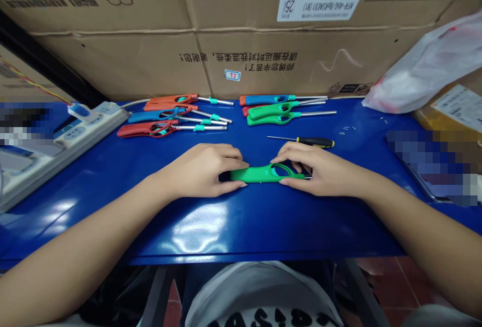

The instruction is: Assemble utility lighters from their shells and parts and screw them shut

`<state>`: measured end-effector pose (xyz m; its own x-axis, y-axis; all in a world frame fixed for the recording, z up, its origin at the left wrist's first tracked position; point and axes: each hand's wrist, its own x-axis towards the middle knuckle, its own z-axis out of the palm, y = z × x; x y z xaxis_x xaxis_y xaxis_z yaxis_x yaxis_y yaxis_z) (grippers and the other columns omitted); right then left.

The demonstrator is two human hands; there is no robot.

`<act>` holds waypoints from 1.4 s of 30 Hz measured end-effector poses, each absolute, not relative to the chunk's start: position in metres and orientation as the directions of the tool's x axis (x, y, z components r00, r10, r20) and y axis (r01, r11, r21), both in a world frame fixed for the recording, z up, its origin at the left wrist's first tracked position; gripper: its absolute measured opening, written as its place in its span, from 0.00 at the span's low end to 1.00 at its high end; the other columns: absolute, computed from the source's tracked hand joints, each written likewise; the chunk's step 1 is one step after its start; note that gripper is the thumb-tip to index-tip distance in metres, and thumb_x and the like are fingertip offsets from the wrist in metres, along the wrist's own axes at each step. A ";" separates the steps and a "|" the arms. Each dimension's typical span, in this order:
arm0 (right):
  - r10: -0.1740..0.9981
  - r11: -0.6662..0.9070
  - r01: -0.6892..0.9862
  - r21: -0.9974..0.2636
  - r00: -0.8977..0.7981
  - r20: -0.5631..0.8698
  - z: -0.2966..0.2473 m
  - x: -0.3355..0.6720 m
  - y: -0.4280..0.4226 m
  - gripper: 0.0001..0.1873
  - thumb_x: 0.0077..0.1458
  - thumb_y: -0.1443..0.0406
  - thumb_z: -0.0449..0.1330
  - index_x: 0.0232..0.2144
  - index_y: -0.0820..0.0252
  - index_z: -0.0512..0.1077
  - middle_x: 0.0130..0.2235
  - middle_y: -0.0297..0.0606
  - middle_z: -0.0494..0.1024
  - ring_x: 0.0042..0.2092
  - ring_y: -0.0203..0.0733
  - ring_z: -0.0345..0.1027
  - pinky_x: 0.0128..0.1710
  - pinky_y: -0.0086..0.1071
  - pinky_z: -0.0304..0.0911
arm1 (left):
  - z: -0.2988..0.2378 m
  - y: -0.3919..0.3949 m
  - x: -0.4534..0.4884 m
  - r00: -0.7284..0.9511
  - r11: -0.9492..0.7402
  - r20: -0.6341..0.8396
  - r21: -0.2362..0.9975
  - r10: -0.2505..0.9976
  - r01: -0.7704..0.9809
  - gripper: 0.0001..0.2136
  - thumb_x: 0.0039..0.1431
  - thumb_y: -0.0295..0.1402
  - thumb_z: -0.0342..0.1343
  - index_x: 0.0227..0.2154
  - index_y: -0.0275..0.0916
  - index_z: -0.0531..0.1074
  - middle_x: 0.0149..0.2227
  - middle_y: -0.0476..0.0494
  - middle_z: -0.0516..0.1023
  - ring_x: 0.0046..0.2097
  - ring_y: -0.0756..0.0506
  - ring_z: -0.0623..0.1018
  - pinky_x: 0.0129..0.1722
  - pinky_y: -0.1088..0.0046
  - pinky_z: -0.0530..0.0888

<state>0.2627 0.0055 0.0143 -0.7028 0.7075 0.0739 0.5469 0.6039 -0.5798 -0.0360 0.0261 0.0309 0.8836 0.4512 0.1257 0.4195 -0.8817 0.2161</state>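
Green plastic long-nosed lighter with an oval trigger loop [252, 174] lies crosswise over the middle of the glossy blue bench [226, 221], between the near edge and the two groups of lighters along the far edge. Left hand [211, 169]: fingers closed on the butt end, thumb on the near side, fingertips on the far side. Right hand [327, 169]: thumb and fingers closed about the loop end, thumb along the near side, forefinger at the loop's far rim. Judgement on handling: keep the left pinch firm at the butt so the body cannot roll; keep the right pinch light, on the plastic frame rather than inside the loop, and turn both wrists together so that the slim body is not twisted. The black-and-yellow-handled screwdriver [315, 141] lies just beyond the right hand; best keep the knuckles off it, and sleeves off the tiny silvery metal bits [344, 130] toward the bench's far right corner. Hard to make out: the metal nozzle [308, 177] shows only as a stub before the right hand covers it; the butt end is partly covered by the left. Cannot tell whether the body rests on the bench or is slightly raised. Dark object near the right edge [425, 158] is pixelated, unreadable.
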 end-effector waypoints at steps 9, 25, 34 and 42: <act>0.718 0.604 0.573 -0.553 -0.693 0.065 0.014 0.263 0.004 0.17 0.61 0.61 0.63 0.52 0.56 0.72 0.47 0.41 0.75 0.38 0.40 0.69 0.37 0.34 0.66 | 0.032 0.026 -0.036 0.864 -0.845 0.078 0.267 0.498 0.463 0.13 0.66 0.39 0.60 0.48 0.40 0.80 0.47 0.41 0.81 0.47 0.41 0.81 0.47 0.67 0.77; 0.663 0.740 0.601 -0.302 -0.728 0.176 0.009 0.260 0.002 0.15 0.66 0.62 0.58 0.51 0.57 0.76 0.51 0.43 0.79 0.45 0.46 0.77 0.46 0.39 0.72 | 0.020 0.015 -0.026 0.858 -0.866 0.121 0.086 0.500 0.492 0.12 0.68 0.35 0.53 0.48 0.36 0.77 0.42 0.40 0.80 0.42 0.41 0.81 0.40 0.67 0.77; 0.645 0.750 0.579 -0.319 -0.748 0.160 0.011 0.258 -0.001 0.16 0.70 0.60 0.52 0.48 0.58 0.78 0.46 0.44 0.80 0.44 0.45 0.77 0.46 0.39 0.72 | 0.019 0.015 -0.024 0.875 -0.898 0.203 0.079 0.439 0.432 0.16 0.74 0.38 0.46 0.45 0.34 0.76 0.36 0.40 0.77 0.37 0.44 0.78 0.39 0.69 0.75; 0.671 0.731 0.563 -0.385 -0.696 0.256 0.013 0.267 0.007 0.12 0.67 0.59 0.59 0.46 0.58 0.78 0.42 0.43 0.81 0.42 0.46 0.76 0.47 0.40 0.70 | 0.026 0.023 -0.032 0.870 -0.892 0.196 0.085 0.452 0.444 0.15 0.74 0.36 0.45 0.44 0.33 0.75 0.37 0.39 0.76 0.38 0.43 0.77 0.40 0.68 0.75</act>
<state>0.2667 0.0069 0.0131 -0.6964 0.6706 0.2557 0.5628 0.7314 -0.3851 -0.0321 0.0230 0.0259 0.8702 0.4522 0.1956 0.4443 -0.8918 0.0853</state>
